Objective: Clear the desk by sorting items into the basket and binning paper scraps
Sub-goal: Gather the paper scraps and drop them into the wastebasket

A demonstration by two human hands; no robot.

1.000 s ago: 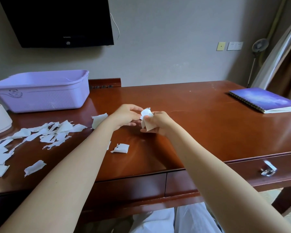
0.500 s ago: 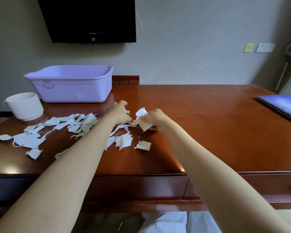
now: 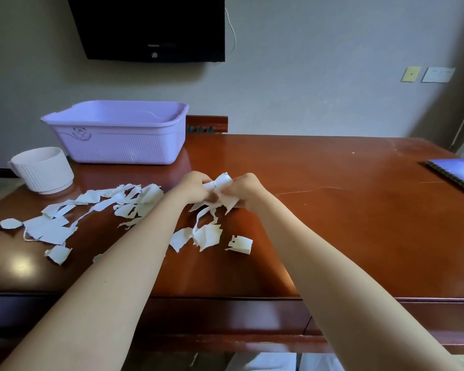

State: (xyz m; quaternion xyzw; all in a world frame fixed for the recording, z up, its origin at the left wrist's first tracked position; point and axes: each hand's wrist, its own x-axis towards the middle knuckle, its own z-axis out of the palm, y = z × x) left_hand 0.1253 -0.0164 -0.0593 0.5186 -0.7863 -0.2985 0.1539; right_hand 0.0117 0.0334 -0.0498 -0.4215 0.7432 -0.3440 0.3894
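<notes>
Both my hands meet over the middle of the wooden desk [image 3: 346,223]. My left hand [image 3: 192,187] and my right hand [image 3: 248,190] each pinch a bunch of white paper scraps [image 3: 221,187] held between them, with a torn strip hanging down from it. Several more torn paper scraps [image 3: 97,207] lie spread on the desk to the left, and a few loose scraps [image 3: 208,236] lie just below my hands. A lilac plastic basket [image 3: 118,140] stands at the back left. A white ribbed bin [image 3: 43,170] stands left of it.
A blue spiral notebook [image 3: 458,174] lies at the desk's right edge. A dark television [image 3: 150,25] hangs on the wall above the basket. The desk's front edge and drawers run below my forearms.
My left hand picked up scraps from the desk and came back to my right hand, so the bunch held between them is larger. The view has shifted left.
</notes>
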